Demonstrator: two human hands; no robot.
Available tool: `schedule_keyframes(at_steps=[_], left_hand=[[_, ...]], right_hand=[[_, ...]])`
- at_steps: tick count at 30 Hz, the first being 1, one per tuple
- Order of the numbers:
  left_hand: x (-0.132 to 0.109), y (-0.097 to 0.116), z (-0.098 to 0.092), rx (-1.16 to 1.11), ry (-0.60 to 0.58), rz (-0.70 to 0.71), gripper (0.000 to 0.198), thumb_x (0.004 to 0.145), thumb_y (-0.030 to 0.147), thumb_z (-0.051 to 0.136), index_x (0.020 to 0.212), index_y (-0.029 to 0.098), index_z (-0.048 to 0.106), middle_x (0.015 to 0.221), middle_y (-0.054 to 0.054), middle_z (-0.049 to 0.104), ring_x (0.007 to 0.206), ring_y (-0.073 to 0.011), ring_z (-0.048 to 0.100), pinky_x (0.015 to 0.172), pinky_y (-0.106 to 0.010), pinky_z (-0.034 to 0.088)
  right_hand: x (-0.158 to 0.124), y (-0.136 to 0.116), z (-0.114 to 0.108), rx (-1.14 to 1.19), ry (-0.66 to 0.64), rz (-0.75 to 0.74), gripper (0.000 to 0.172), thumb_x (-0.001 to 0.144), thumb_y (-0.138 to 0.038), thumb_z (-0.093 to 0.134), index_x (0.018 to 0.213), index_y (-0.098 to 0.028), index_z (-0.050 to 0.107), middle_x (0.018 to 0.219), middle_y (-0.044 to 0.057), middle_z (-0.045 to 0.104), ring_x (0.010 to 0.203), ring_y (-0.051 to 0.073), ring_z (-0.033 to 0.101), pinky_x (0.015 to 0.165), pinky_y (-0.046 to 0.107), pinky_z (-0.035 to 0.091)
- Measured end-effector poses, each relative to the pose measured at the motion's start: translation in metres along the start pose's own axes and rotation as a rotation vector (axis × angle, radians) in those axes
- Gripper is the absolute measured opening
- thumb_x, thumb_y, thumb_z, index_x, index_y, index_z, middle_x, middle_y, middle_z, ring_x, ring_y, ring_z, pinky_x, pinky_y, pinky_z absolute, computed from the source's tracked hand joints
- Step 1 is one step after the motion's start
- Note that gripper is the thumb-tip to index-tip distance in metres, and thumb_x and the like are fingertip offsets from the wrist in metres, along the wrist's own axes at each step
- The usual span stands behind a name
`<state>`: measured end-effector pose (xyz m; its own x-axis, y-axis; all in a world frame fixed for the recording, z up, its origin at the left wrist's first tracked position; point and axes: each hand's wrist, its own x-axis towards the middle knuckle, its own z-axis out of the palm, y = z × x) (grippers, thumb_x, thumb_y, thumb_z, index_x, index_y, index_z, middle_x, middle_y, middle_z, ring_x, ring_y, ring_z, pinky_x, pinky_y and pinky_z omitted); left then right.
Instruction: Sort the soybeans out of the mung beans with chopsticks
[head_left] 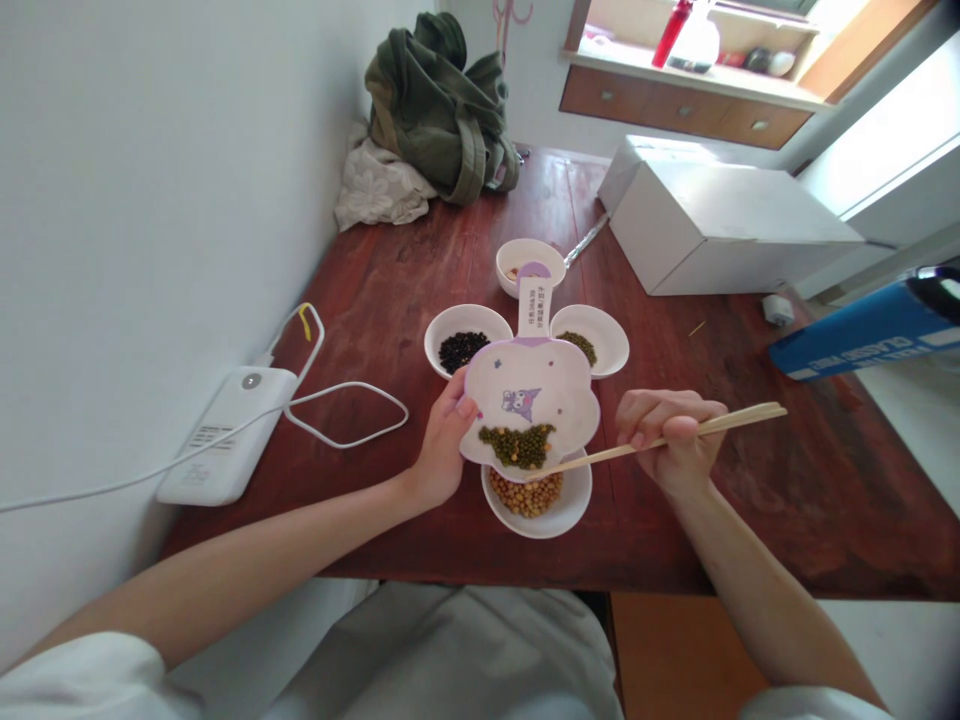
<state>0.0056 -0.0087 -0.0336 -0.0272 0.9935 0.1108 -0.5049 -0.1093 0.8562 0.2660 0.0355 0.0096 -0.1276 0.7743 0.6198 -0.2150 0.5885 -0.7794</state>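
My left hand (444, 437) is closed on the left rim of a flower-shaped plate (574, 385), white with a purple edge, a cartoon print and a labelled handle pointing away. Green mung beans (517, 446) with a few yellow soybeans among them lie in its near part, and the plate tilts toward me. In my right hand (670, 438) is a pair of chopsticks (739, 415), their tips at the plate's near edge by the beans. Just beneath that edge stands a white bowl (574, 515) of soybeans (525, 497), partly hidden by the plate.
Around the plate stand bowls of black beans (463, 350) and mung beans (577, 346), and a farther bowl (531, 248) with pale pieces. A power bank (229, 435) with a cable lies left. A white box (720, 220), blue bottle (870, 325) and green bag (442, 110) stand farther off.
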Motion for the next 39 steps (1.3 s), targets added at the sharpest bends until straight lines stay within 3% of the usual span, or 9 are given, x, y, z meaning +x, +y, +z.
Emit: schedule_keyframes(at_steps=[7,14,31,39], left_hand=[[0.0,-0.003,-0.003,0.002,-0.016,0.012,0.065,0.103,0.076,0.084,0.141,0.024,0.084,0.131,-0.011,0.09,0.128,-0.0373,0.085,0.112,-0.048,0.069],[0.0,-0.004,-0.005,0.023,0.001,0.01,0.066,0.101,0.078,0.085,0.14,0.025,0.084,0.132,-0.011,0.09,0.13,-0.0379,0.084,0.112,-0.049,0.068],[0.0,-0.002,-0.003,0.018,-0.009,0.017,0.065,0.102,0.078,0.084,0.14,0.025,0.084,0.131,-0.01,0.09,0.129,-0.0369,0.085,0.114,-0.048,0.068],[0.0,0.0,0.0,0.016,0.012,-0.015,0.069,0.098,0.08,0.086,0.138,0.024,0.083,0.13,-0.012,0.09,0.128,-0.0388,0.085,0.11,-0.049,0.07]], right_hand=[[0.001,-0.006,-0.001,-0.076,0.06,-0.014,0.064,0.105,-0.062,0.088,0.057,-0.021,0.078,0.048,0.003,0.069,0.038,0.019,0.066,0.038,0.031,0.045],[-0.004,-0.009,-0.002,-0.077,-0.015,0.043,0.057,0.106,-0.062,0.087,0.065,-0.022,0.085,0.055,0.005,0.075,0.047,0.022,0.073,0.043,0.033,0.05],[-0.003,-0.011,0.0,-0.052,-0.04,0.054,0.059,0.105,-0.065,0.087,0.065,-0.022,0.086,0.054,0.005,0.075,0.041,0.018,0.064,0.044,0.032,0.05],[-0.002,-0.01,-0.002,-0.062,-0.009,0.028,0.059,0.105,-0.063,0.088,0.063,-0.022,0.083,0.051,0.005,0.071,0.043,0.021,0.067,0.042,0.032,0.049]])
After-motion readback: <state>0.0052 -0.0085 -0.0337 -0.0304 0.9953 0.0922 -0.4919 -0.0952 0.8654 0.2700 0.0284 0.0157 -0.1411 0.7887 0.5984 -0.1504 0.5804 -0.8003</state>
